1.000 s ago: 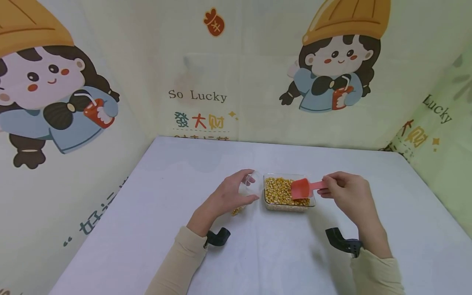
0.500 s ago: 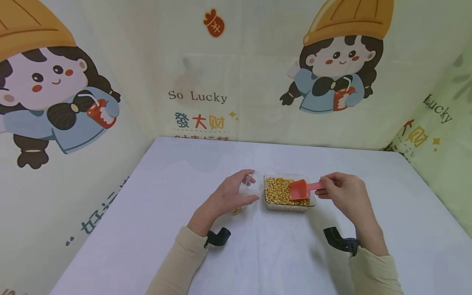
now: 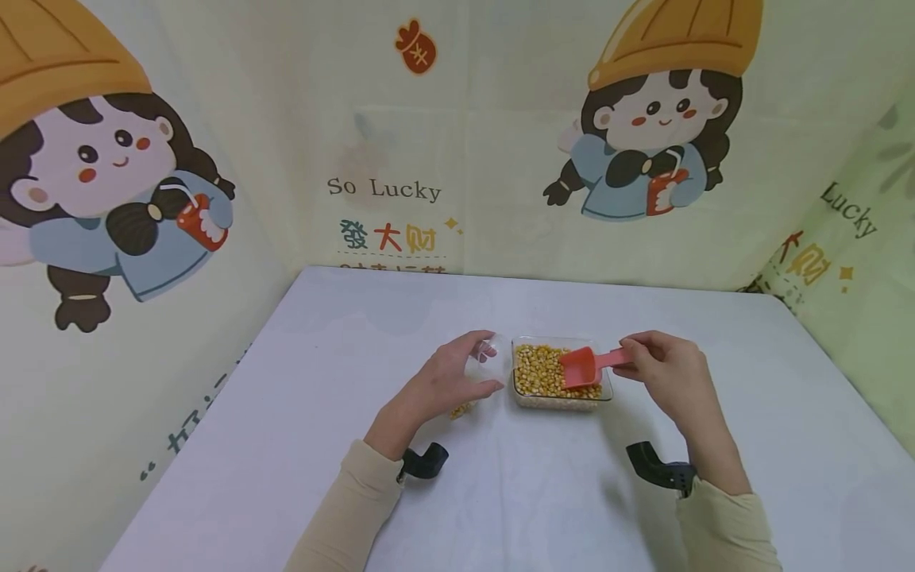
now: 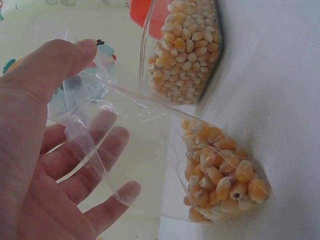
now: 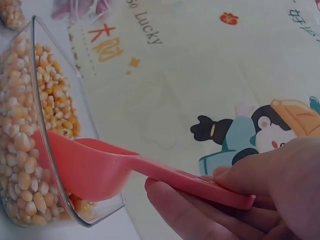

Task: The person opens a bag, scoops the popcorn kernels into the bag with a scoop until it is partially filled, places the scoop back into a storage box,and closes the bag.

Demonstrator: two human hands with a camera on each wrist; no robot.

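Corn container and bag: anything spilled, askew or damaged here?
Nothing stands out. The glass container sits upright, the right hand holds the red scoop at its kernels, and the clear bag at the left hand shows no visible tear. I see no spilled corn.

1 red scoop (image 3: 582, 369) in right hand (image 3: 670, 381), at yellow corn (image 3: 538, 371)

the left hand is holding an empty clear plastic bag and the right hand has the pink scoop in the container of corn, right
The bag isn't empty: the left wrist view shows kernels in it. The left hand holds it, and the right hand has the pink scoop in the container of corn.
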